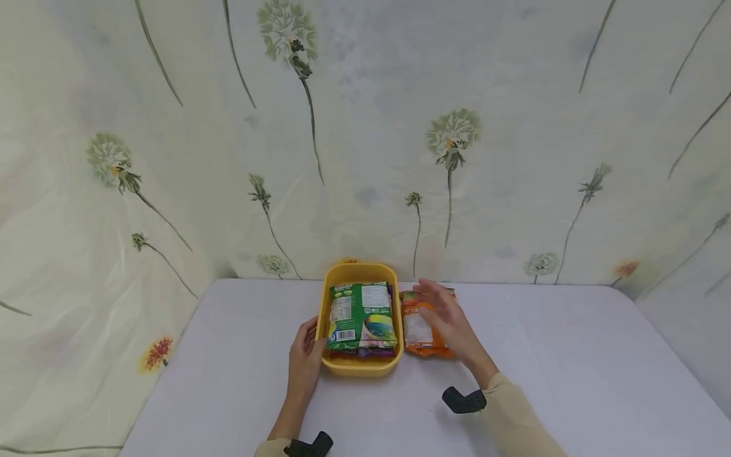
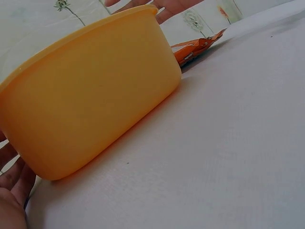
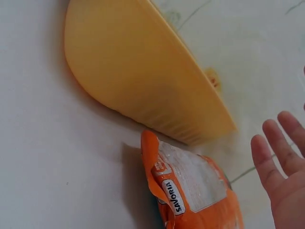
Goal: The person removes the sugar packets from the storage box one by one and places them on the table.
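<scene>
Fingers of right hand (image 1: 449,319): spread, nothing grasped; held over orange packet (image 1: 415,333), with air between the two in the right wrist view.

Orange packet: laid on table just right of tub (image 1: 360,371), no grip taken on it. "Savoria" can be read on it in the right wrist view; its near edge is turned up there.

Fingers of left hand (image 1: 304,357): wrapped on tub's left wall near its near corner, so tub is held. How hard it is gripped cannot be told.

In tub: green packet (image 1: 356,317) laid flat on top, purple edges (image 1: 381,351) seen beneath it. Count of packets underneath can't be told.

Step in hand, as judged: packets being handled one at a time, tub braced by left, orange one attended to by right. Whether it was just let go or is about to be picked can't be told from this.

Next move, if a pick: fingers to be lowered and closed on the packet's edges, tub braced meanwhile.

Further out: white table (image 1: 240,355), flowered backdrop (image 1: 354,216) on far side.
</scene>
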